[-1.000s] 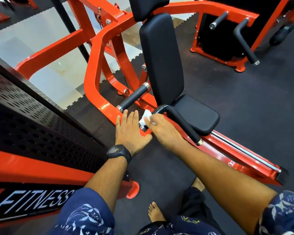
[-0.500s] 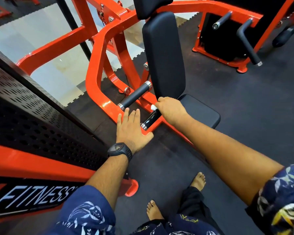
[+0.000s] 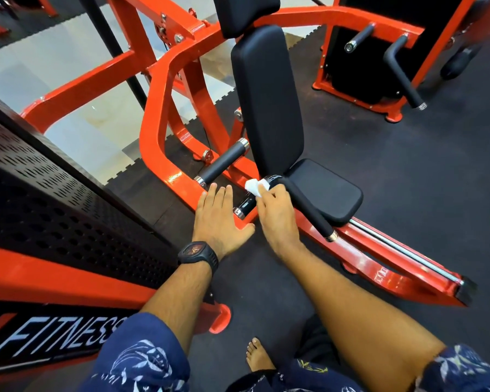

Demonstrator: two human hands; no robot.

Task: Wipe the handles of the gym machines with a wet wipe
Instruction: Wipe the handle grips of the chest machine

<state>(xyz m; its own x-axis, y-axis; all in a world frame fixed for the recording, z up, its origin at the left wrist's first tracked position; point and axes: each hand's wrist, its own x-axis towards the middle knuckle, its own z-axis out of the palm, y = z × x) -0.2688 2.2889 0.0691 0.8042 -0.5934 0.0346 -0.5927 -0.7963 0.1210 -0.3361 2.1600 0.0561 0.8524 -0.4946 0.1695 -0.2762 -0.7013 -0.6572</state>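
Nearest the camera, a bare foot [image 3: 256,355] stands on the dark mat [image 3: 408,171], and a black watch [image 3: 198,256] sits on the left wrist. Beyond it, the left hand [image 3: 219,213] lies flat on the orange frame [image 3: 153,148], fingers straight and thumb spread out. Just to its right, the right hand [image 3: 277,216] pinches a bunched white wipe [image 3: 255,186] in its fingertips and holds it against the bend of the bent handle [image 3: 309,210]. The wipe shows just past the right fingertips, near the left fingertips but apart from them. A straight handle [image 3: 224,162] lies just beyond the left hand. Seat [image 3: 326,188] and back pad [image 3: 266,100] stand behind the wipe, and two far handles [image 3: 402,72] stick out from another machine.
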